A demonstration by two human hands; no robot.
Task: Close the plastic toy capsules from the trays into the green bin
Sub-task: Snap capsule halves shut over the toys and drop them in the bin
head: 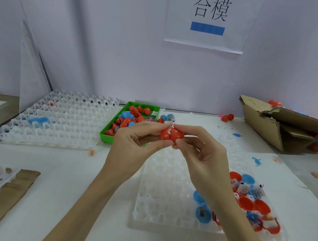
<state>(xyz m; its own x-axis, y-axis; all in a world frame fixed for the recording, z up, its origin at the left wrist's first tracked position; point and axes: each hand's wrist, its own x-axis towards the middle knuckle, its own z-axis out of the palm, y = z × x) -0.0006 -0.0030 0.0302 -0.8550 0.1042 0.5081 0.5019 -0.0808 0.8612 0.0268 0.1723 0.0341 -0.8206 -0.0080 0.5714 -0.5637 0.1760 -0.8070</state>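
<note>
A red capsule (171,134) is held in the air at the middle of the view, its two halves meeting with a slip of paper showing at the seam. My left hand (135,146) pinches its left half and my right hand (202,150) pinches its right half. Behind them the green bin (107,131) holds several red and blue capsules. Under my hands a clear tray (163,192) carries open red and blue capsule halves (249,201) with small toys at its right end.
A stack of clear trays (64,117) with one blue piece lies at the back left. A torn cardboard box (273,124) stands at the right. Loose capsules (226,117) and small blue toys (257,160) dot the white table; brown paper (9,191) lies at the left.
</note>
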